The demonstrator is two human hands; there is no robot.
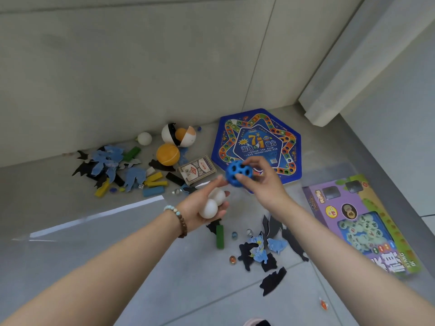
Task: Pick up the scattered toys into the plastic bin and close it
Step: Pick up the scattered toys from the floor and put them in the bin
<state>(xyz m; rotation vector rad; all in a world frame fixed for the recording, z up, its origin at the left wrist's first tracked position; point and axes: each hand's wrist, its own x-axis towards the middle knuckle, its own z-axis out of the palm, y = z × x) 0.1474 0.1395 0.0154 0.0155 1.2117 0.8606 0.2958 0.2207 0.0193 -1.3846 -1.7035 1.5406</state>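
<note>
At the centre of the frame, the right hand (263, 182) pinches a blue perforated ball (239, 170) between thumb and fingertips, while the left hand (200, 208), a beaded bracelet (179, 220) on its wrist, cups two white balls (213, 203) in its palm, its index finger reaching up to touch the blue ball. Behind the hands lie a hexagonal blue game board (259, 142) and a box of playing cards (196, 170). Toys litter the grey floor (70, 208) — an orange ball (167, 154), a split white-and-orange capsule ball (179, 135) and a small white ball (144, 138) along the wall in the upper middle, coloured blocks (154, 182) and blue-and-black puzzle pieces (108, 161) at centre left. More puzzle pieces (266, 250), a green block (220, 236) and marbles (233, 259) lie lower centre. A purple game box (357, 222) sits at right. Faint edges of something clear and plastic cross the floor by the hands — whether it is the bin cannot be told.
</note>
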